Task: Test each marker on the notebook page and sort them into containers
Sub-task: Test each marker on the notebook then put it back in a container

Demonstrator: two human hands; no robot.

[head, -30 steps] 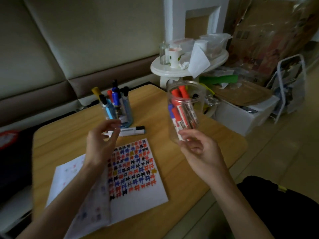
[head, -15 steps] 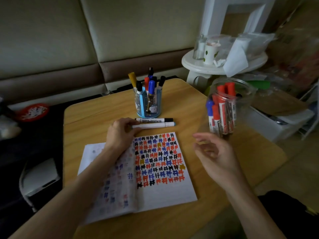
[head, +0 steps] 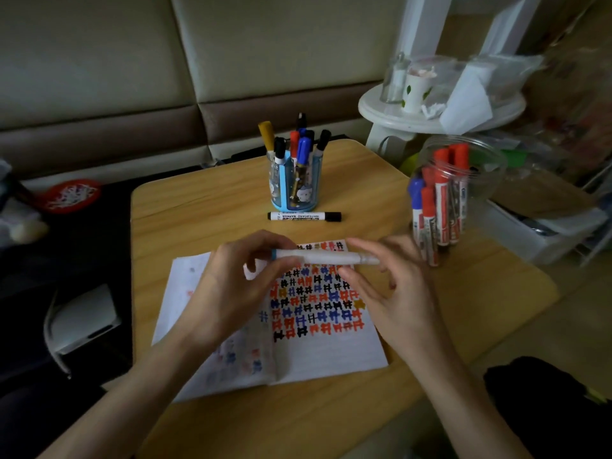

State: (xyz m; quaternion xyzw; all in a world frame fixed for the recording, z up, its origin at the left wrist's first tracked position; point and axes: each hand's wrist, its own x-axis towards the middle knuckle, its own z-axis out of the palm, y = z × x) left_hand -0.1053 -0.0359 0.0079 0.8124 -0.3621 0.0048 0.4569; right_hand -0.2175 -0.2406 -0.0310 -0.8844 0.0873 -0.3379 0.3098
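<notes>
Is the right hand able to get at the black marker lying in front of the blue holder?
Probably yes. The black marker lies alone on the table just beyond the right hand, with bare wood around it; the left hand grips the white marker.

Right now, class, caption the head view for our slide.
Left hand holds a white marker above the scribbled notebook, right hand open at its other end.

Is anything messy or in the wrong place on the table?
Just one thing: a black marker lies flat on the table in front of the blue holder, in neither it nor the clear jar. The rest stand in containers, except the white marker in the left hand. Nothing looks spilled or broken.
</notes>
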